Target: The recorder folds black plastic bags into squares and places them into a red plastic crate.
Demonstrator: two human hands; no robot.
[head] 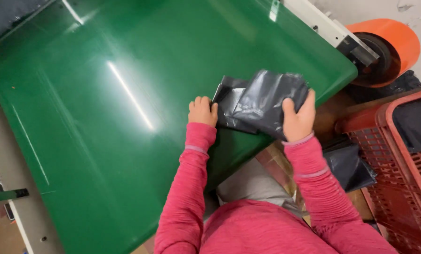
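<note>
right hand (299,121) fingers clamp folded black plastic bag stack (260,101) at glossy green counter (125,117) edge; left hand (202,111) fingers curled shut, pressing stack's side. risk: slick film slips, layers fan apart, drop past edge toward red plastic crate (408,160).

Ahead of you and to your left, the glossy green table top (102,117) lies bare, so a hand can sweep there freely. Your right side is crowded: the red plastic lattice crate (398,160) stands close beside your right arm, with a dark plastic bundle (349,167) wedged between. Beyond the table's far right corner, the orange roll on its dark hub (389,47) blocks the way (tight there).
</note>
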